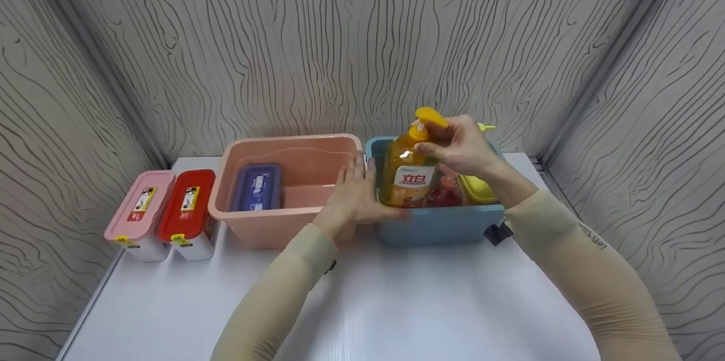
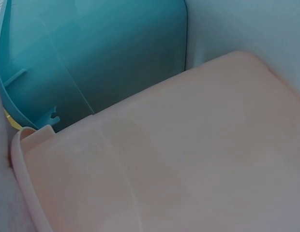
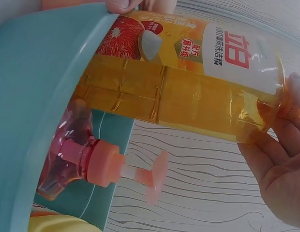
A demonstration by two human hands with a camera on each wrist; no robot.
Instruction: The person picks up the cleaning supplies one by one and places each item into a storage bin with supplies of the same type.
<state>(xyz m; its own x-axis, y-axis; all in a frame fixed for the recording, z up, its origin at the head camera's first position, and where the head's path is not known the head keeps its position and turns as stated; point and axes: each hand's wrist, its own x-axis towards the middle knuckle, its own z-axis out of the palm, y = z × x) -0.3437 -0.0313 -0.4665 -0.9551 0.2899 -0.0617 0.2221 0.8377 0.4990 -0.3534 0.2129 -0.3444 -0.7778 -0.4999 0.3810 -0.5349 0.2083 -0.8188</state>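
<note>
In the head view, the right hand [image 1: 463, 145] holds a yellow pump bottle [image 1: 410, 177] just under its pump, thumb and fingers curled round the neck. The bottle tilts slightly, its lower part inside the left side of the blue bin [image 1: 439, 229]; a red bottle [image 1: 443, 195] and a yellow item [image 1: 477, 190] sit to its right. The left hand [image 1: 355, 198], fingers extended, lies across the pink bin's right rim, its thumb along the blue bin's near rim. The pink bin [image 1: 283, 232] has a blue box [image 1: 256, 188] at its left; farther left stand red-lidded [image 1: 188, 196] and pink-lidded [image 1: 143, 205] boxes.

The left wrist view shows both bins' outer walls; its grip cannot be told there.

In the right wrist view, the fingers wrap the bottle's neck, and the red bottle's pink pump [image 3: 104, 163] shows nearby.
</note>
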